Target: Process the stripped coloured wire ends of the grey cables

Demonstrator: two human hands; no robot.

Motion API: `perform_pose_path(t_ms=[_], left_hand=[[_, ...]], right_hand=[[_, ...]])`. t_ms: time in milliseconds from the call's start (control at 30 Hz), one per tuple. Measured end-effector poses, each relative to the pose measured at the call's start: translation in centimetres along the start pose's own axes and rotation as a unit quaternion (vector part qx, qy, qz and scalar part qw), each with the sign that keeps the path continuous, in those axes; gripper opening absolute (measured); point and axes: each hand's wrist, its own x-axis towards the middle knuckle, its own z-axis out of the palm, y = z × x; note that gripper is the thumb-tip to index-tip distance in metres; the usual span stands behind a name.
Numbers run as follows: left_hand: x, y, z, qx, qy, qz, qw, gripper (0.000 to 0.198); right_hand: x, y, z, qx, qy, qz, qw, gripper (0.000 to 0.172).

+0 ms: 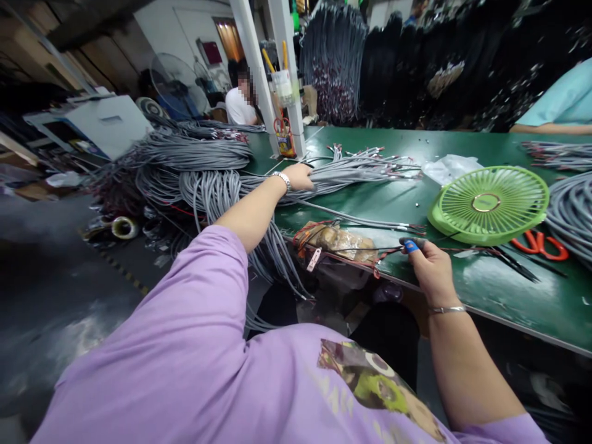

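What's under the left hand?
Grey cables show on both sides of the left hand; the stretch directly beneath it is covered, so finger contact there cannot be told.

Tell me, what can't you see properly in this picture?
All in the head view:
Left hand: its grip, hidden by the back of the hand.
Pink tag: any writing, too small to read.
Green fan: badge lettering, too small.
Gray cable coil: cut off by the right edge.
Turquoise sleeve: its wearer, cut off by that edge.
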Motion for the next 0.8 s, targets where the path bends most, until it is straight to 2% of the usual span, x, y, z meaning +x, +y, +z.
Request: perform_pose_path(t_ms=[100, 200, 300, 400, 467, 567, 700, 800], left_hand=[[-0.4, 1.5, 1.6, 0.051, -0.092, 0.068, 0.992, 0.046], [-1.1, 2.1, 2.6, 0.058, -0.110, 0.087, 0.988, 0.051], [-2.3, 2.2, 2.6, 0.043, -0.058, 0.116, 0.991, 0.063], [-3.8, 3.0, 2.7, 0.040, 0.027, 0.221, 0.974, 0.062], [-4.6, 4.0, 3.3, 0.064, 0.026, 0.267, 0.961, 0.064], [-4.7, 5.8, 4.5, 0.126, 0.036, 0.248, 0.960, 0.071], [-3.0, 7.5, 5.3, 0.143, 0.017, 0.263, 0.954, 0.063], [-1.6, 8.3, 5.4, 0.142, 0.013, 0.247, 0.959, 0.056]], right_hand=[[0.0, -0.1, 0.0, -0.004, 0.003, -0.001, 1.000, 0.031], [-0.2, -0.4, 0.0, 0.001, 0.004, 0.005, 1.000, 0.030], [-0.2, -0.5, 0.0, 0.010, 0.008, 0.008, 1.000, 0.029], [-0.2, -0.3, 0.0, 0.016, 0.008, 0.007, 1.000, 0.028], [-0.2, -0.2, 0.0, 0.015, 0.006, 0.003, 1.000, 0.027], [-0.3, -0.2, -0.1, 0.010, 0.009, -0.003, 1.000, 0.028], [-0.3, -0.3, -0.1, 0.017, 0.015, -0.001, 1.000, 0.028], [-0.2, -0.3, 0.0, 0.028, 0.014, -0.007, 0.999, 0.028]])
